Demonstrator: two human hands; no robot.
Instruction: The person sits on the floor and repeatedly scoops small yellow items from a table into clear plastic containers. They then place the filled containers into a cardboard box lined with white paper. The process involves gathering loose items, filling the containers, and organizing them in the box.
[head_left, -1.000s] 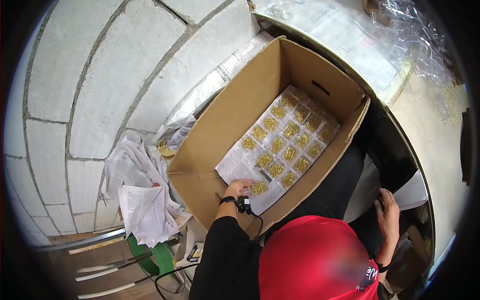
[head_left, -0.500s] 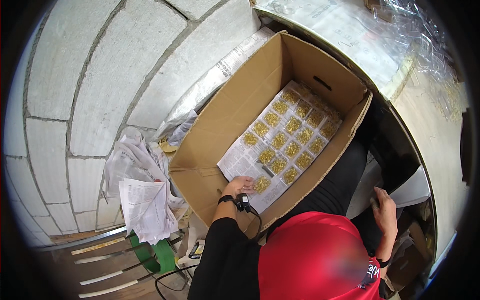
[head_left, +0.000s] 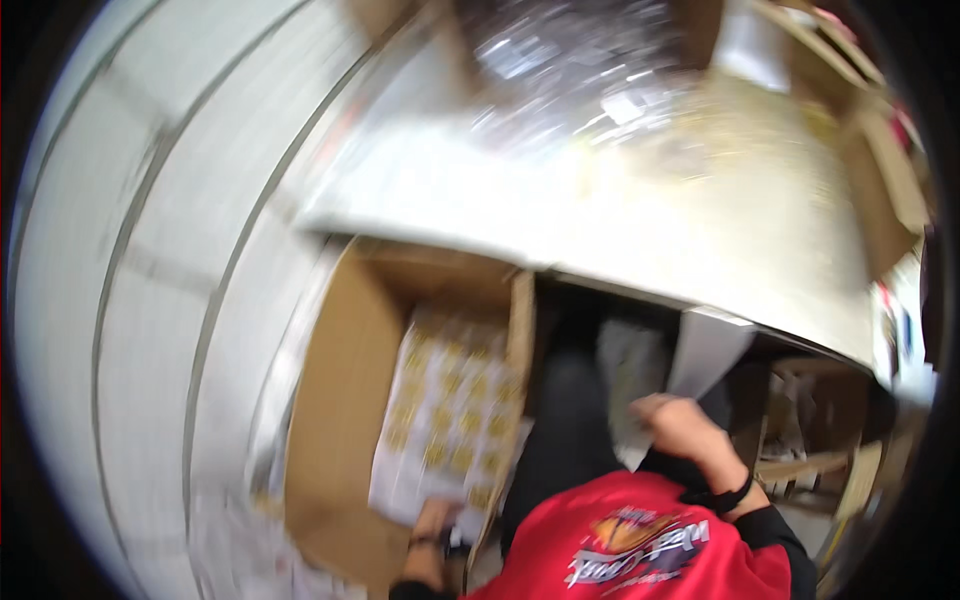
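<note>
The view is motion-blurred. An open cardboard box [head_left: 335, 420] stands on the floor at my left, holding a white sheet of small gold pieces [head_left: 445, 420]. My left hand [head_left: 435, 520] rests on the near edge of that sheet, inside the box; its grip is too blurred to read. My right hand [head_left: 680, 425] is raised at my right side and pinches a white sheet of paper [head_left: 700, 360] under the table edge. My red top [head_left: 640, 545] fills the bottom of the picture.
A pale tabletop [head_left: 640, 210] spreads above, with crinkled clear plastic [head_left: 590, 60] at its far side. A white block wall [head_left: 130, 330] is at the left. Cardboard and wooden pieces [head_left: 810, 440] sit under the table at the right.
The view has swung sharply up and to the right, so the box now sits lower left and the tabletop fills the top. My right hand has lifted with the white sheet.
</note>
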